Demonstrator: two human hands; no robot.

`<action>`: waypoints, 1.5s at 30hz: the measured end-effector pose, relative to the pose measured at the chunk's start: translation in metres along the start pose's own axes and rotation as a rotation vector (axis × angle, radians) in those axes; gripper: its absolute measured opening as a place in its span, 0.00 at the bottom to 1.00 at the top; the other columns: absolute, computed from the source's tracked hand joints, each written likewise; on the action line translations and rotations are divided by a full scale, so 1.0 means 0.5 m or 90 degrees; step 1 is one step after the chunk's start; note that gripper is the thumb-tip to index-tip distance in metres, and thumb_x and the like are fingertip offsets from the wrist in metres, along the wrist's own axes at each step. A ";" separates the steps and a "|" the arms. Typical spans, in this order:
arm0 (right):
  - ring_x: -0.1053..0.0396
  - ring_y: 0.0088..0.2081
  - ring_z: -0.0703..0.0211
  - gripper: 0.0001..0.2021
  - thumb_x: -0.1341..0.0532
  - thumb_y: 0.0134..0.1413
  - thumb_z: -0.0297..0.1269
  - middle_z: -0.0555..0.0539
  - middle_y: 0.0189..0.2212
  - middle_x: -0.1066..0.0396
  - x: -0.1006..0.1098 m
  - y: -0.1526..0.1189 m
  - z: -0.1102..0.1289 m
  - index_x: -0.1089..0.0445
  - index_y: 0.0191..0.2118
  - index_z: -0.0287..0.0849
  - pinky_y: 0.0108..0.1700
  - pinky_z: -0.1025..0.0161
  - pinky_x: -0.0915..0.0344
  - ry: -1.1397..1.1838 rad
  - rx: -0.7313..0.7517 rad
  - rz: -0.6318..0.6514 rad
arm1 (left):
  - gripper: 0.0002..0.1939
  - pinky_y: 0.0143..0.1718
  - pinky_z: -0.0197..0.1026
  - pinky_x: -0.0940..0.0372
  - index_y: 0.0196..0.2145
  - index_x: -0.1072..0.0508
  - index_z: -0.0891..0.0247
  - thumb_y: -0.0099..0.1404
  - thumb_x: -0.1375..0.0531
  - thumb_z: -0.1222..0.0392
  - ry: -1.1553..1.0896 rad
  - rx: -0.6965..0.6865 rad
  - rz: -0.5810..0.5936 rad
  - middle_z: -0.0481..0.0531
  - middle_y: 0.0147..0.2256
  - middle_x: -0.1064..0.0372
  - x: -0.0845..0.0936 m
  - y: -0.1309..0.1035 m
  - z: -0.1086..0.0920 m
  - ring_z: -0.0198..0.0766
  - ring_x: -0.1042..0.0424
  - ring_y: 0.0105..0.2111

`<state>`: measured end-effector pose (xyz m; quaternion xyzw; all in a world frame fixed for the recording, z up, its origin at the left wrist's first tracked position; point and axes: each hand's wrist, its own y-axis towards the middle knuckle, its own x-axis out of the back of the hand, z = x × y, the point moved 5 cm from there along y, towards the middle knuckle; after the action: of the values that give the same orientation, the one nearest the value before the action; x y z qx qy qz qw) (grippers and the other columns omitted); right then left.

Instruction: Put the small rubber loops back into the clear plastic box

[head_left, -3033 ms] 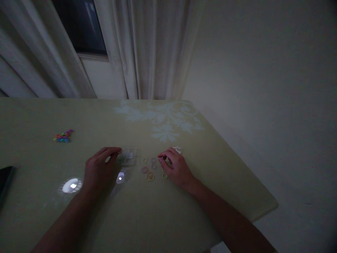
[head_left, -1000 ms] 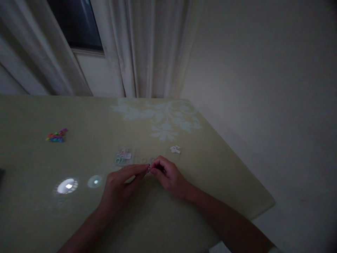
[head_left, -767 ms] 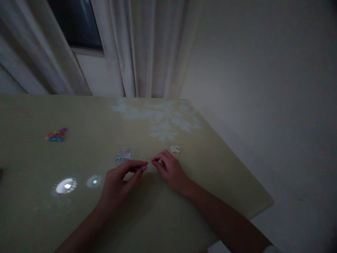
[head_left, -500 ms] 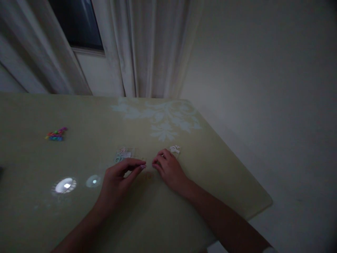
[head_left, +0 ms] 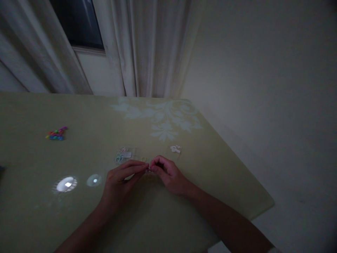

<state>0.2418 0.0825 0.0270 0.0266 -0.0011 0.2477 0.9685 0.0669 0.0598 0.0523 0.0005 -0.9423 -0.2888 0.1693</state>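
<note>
My left hand (head_left: 122,177) is closed in a pinch on a small pale pinkish-white piece (head_left: 147,171), too small and dim to make out exactly. Right against it, my right hand (head_left: 170,175) pinches at the other side of the same piece, its thumb and forefinger together. Just behind the left fingers lies a clear plastic box (head_left: 131,150) with pale rings or bands inside. A small yellowish ring (head_left: 143,159) rests on the table between the box and my hands. Beyond my right hand is a clear packet or tray (head_left: 176,149) with white pieces.
A heap of small bright-coloured pieces (head_left: 56,134) lies farther left on the glossy table (head_left: 79,218). Curtains (head_left: 158,52) hang behind the back edge, and a wall (head_left: 263,88) stands to the right. A dark object (head_left: 1,170) shows at the left border.
My right hand has moved left and closed in a pinch against the piece in my left hand. The left hand has shifted slightly right. The white pieces are now more exposed.
</note>
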 end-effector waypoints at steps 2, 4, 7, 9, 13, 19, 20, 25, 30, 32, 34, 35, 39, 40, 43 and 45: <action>0.30 0.41 0.57 0.17 0.36 0.67 0.53 0.48 0.36 0.28 -0.004 -0.001 0.000 0.31 0.41 0.42 0.46 0.60 0.35 0.030 0.000 0.007 | 0.10 0.37 0.36 0.23 0.42 0.14 0.53 0.69 0.35 0.65 0.005 0.000 0.003 0.50 0.38 0.15 -0.002 -0.001 -0.002 0.38 0.17 0.35; 0.29 0.40 0.57 0.15 0.36 0.68 0.51 0.48 0.36 0.28 -0.002 -0.001 -0.001 0.30 0.42 0.42 0.46 0.61 0.34 0.023 0.003 0.003 | 0.10 0.38 0.36 0.23 0.41 0.14 0.54 0.69 0.35 0.65 0.014 0.019 0.012 0.49 0.37 0.15 -0.003 -0.001 0.000 0.38 0.17 0.35; 0.30 0.38 0.59 0.08 0.38 0.71 0.41 0.49 0.37 0.27 0.017 0.001 -0.001 0.28 0.45 0.43 0.44 0.61 0.34 -0.121 0.028 -0.036 | 0.07 0.38 0.37 0.24 0.41 0.15 0.55 0.69 0.35 0.62 0.033 0.083 0.023 0.49 0.37 0.15 0.002 0.002 0.011 0.39 0.16 0.35; 0.30 0.40 0.58 0.05 0.37 0.70 0.35 0.47 0.39 0.27 0.025 0.002 -0.001 0.26 0.46 0.43 0.46 0.61 0.35 -0.289 0.067 -0.032 | 0.06 0.38 0.37 0.24 0.41 0.16 0.55 0.69 0.35 0.58 0.030 0.132 0.033 0.49 0.38 0.15 0.010 0.005 0.021 0.40 0.16 0.36; 0.30 0.46 0.54 0.04 0.32 0.66 0.34 0.45 0.42 0.27 0.023 0.003 -0.010 0.23 0.45 0.42 0.50 0.58 0.35 -0.516 0.131 0.026 | 0.06 0.36 0.38 0.23 0.39 0.15 0.55 0.67 0.34 0.55 0.030 0.165 0.094 0.49 0.35 0.15 0.024 0.016 0.033 0.41 0.16 0.34; 0.30 0.43 0.55 0.02 0.31 0.62 0.31 0.46 0.38 0.28 0.018 0.000 -0.010 0.24 0.39 0.41 0.47 0.59 0.35 -0.571 0.152 0.037 | 0.06 0.30 0.36 0.26 0.34 0.14 0.54 0.65 0.34 0.56 0.021 0.167 0.221 0.49 0.31 0.16 0.028 0.023 0.045 0.41 0.18 0.29; 0.30 0.42 0.56 0.03 0.31 0.61 0.31 0.46 0.38 0.29 0.020 0.001 -0.008 0.25 0.38 0.41 0.46 0.60 0.35 -0.559 0.148 0.029 | 0.07 0.31 0.36 0.26 0.34 0.14 0.54 0.65 0.34 0.57 0.015 0.165 0.244 0.49 0.31 0.16 0.026 0.021 0.047 0.40 0.18 0.29; 0.31 0.40 0.55 0.02 0.32 0.60 0.30 0.47 0.36 0.29 0.041 0.007 -0.002 0.26 0.36 0.41 0.46 0.59 0.36 -0.604 0.119 -0.028 | 0.10 0.30 0.34 0.30 0.34 0.13 0.53 0.67 0.37 0.59 0.047 0.146 0.313 0.50 0.31 0.18 0.014 0.007 0.055 0.39 0.19 0.29; 0.31 0.43 0.54 0.03 0.32 0.65 0.34 0.45 0.39 0.27 0.035 0.005 -0.004 0.23 0.41 0.41 0.48 0.57 0.35 -0.613 0.154 -0.016 | 0.10 0.29 0.34 0.34 0.33 0.14 0.53 0.68 0.37 0.59 0.132 0.138 0.357 0.49 0.31 0.20 0.001 0.000 0.059 0.37 0.22 0.28; 0.30 0.44 0.54 0.06 0.32 0.66 0.37 0.44 0.41 0.27 0.026 0.002 -0.008 0.22 0.43 0.41 0.49 0.57 0.34 -0.601 0.169 0.000 | 0.11 0.29 0.35 0.34 0.33 0.14 0.54 0.68 0.38 0.59 0.152 0.136 0.359 0.50 0.32 0.21 -0.004 -0.002 0.060 0.38 0.22 0.28; 0.30 0.45 0.54 0.06 0.32 0.68 0.38 0.44 0.42 0.27 0.017 -0.001 -0.012 0.21 0.43 0.42 0.50 0.57 0.34 -0.597 0.171 0.015 | 0.11 0.30 0.36 0.35 0.33 0.15 0.55 0.68 0.39 0.60 0.174 0.134 0.353 0.50 0.32 0.22 -0.008 -0.007 0.061 0.39 0.23 0.29; 0.30 0.46 0.54 0.05 0.33 0.68 0.38 0.44 0.43 0.27 0.014 -0.002 -0.013 0.21 0.43 0.43 0.50 0.57 0.34 -0.597 0.169 0.022 | 0.11 0.31 0.36 0.35 0.32 0.16 0.56 0.69 0.39 0.60 0.187 0.133 0.350 0.50 0.31 0.23 -0.010 -0.011 0.061 0.39 0.23 0.29; 0.31 0.47 0.53 0.03 0.34 0.68 0.35 0.44 0.44 0.29 0.006 -0.003 -0.012 0.23 0.42 0.42 0.51 0.56 0.35 -0.621 0.159 0.044 | 0.11 0.34 0.39 0.34 0.34 0.20 0.58 0.71 0.42 0.60 0.252 0.120 0.353 0.51 0.34 0.25 -0.020 -0.029 0.068 0.41 0.24 0.32; 0.32 0.47 0.52 0.03 0.34 0.68 0.34 0.43 0.43 0.29 0.005 -0.003 -0.011 0.24 0.42 0.42 0.51 0.56 0.35 -0.631 0.155 0.050 | 0.11 0.35 0.40 0.33 0.35 0.21 0.58 0.72 0.43 0.60 0.270 0.115 0.355 0.52 0.35 0.25 -0.022 -0.032 0.070 0.42 0.24 0.33; 0.33 0.46 0.51 0.01 0.35 0.66 0.32 0.43 0.42 0.30 0.000 -0.002 -0.010 0.27 0.41 0.41 0.51 0.55 0.35 -0.659 0.150 0.063 | 0.12 0.37 0.41 0.32 0.35 0.23 0.59 0.72 0.46 0.62 0.279 0.102 0.339 0.54 0.36 0.25 -0.028 -0.034 0.074 0.44 0.24 0.34; 0.34 0.45 0.51 0.01 0.36 0.64 0.30 0.43 0.41 0.31 -0.001 -0.001 -0.010 0.28 0.41 0.41 0.51 0.54 0.35 -0.654 0.152 0.054 | 0.11 0.35 0.41 0.32 0.35 0.25 0.59 0.72 0.47 0.62 0.237 0.117 0.304 0.52 0.34 0.24 -0.027 -0.027 0.073 0.43 0.24 0.33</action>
<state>0.2418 0.0820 0.0222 0.2543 -0.4485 0.2399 0.8226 0.0665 0.0698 0.0124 -0.1523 -0.8909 -0.1493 0.4011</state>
